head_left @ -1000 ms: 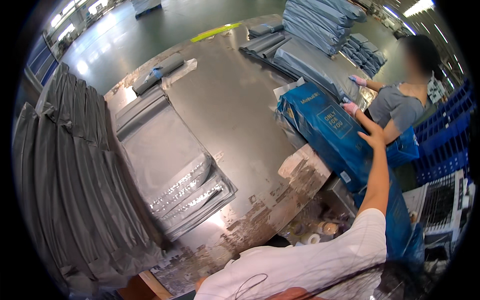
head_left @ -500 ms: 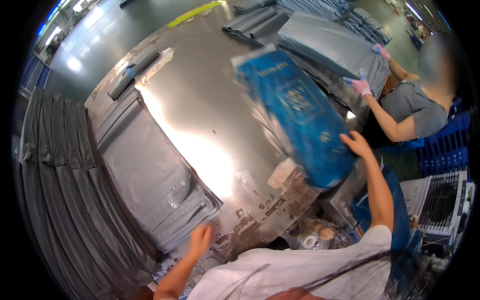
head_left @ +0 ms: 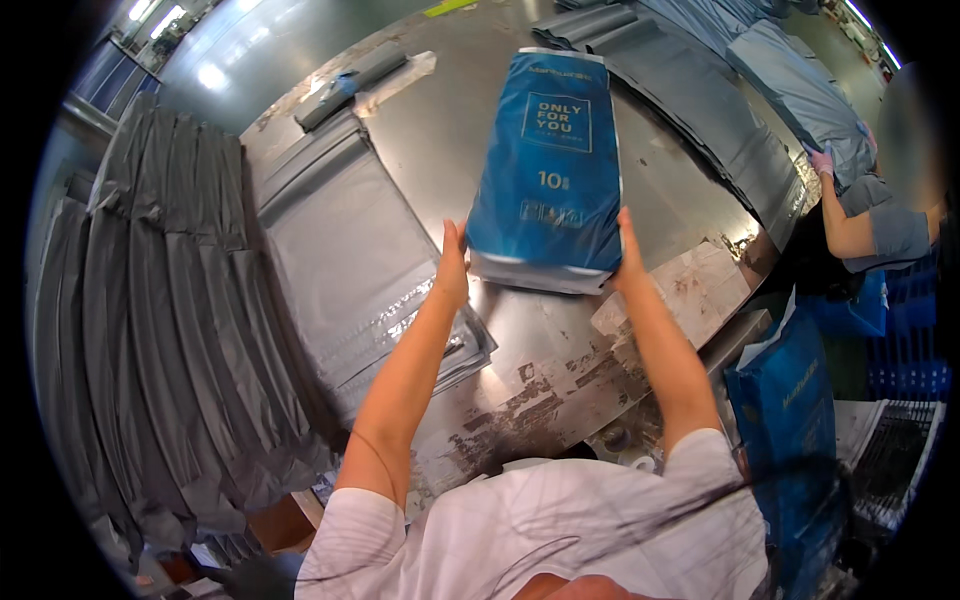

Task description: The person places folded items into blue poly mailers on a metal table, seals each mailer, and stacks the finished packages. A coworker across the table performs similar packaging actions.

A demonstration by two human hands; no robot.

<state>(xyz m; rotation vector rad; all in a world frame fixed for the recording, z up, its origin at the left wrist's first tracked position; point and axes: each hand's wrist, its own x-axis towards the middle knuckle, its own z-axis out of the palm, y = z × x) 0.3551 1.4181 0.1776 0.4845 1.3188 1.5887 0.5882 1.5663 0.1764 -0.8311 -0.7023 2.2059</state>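
A long blue plastic-wrapped pack (head_left: 545, 190) with pale print and a white near end is over the middle of the metal table. My left hand (head_left: 453, 265) presses its near left side, and my right hand (head_left: 626, 258) grips the near right side, so the pack is held between both palms. Left of my left hand lies a stack of flat grey plastic bags (head_left: 345, 240), with crinkled clear strips at the near end. Whether the pack's underside touches the table is hidden.
Bundles of folded grey bags (head_left: 170, 330) hang along the left edge of the metal table (head_left: 440, 120). A rolled grey bag (head_left: 355, 85) lies at the far left. Grey bags (head_left: 700, 100) cover the far right, where a co-worker (head_left: 865, 220) handles a grey pack. Another blue pack (head_left: 795, 400) stands right.
The blue pack has swung leftward and straightened in front of me. My left hand has left the grey bags' near end and joined my right hand on the pack.
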